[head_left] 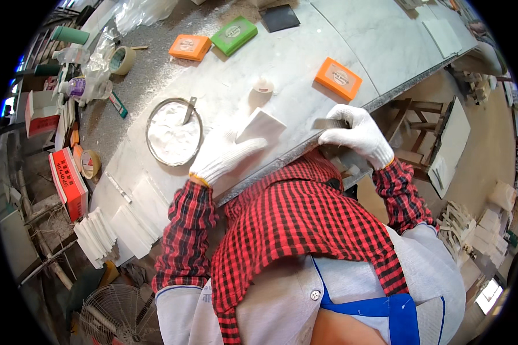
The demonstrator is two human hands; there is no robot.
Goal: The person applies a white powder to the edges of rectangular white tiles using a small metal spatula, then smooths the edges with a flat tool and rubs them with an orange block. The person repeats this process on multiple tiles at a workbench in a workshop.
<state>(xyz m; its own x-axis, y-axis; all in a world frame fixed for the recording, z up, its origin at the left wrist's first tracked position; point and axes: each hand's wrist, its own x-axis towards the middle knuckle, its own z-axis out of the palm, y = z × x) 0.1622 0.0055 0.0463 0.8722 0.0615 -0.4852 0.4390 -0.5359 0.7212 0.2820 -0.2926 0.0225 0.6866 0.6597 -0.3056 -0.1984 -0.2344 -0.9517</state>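
Observation:
My left hand (227, 155), in a white knit glove, holds a small white rectangular slab (263, 126) over the table, with the thumb on the near side and the fingers at its left end. My right hand (364, 137), gloved too, pinches a thin flat grey piece (327, 123) between thumb and fingers at the table's edge; I cannot make out its kind. Left of my left hand stands a round metal bowl (149, 140) of white powder (171, 138). A metal blade (190, 110) leans inside its rim. Beyond the slab sits a small white round piece (263, 87).
Orange blocks (338, 79) (190, 47), a green block (234, 34) and a dark square sheet (280, 18) lie farther back. Tape (122, 60), a bottle (86, 89) and a red box (69, 184) are at left. White strips (135, 224) lie near left. A wooden frame (411, 135) stands right.

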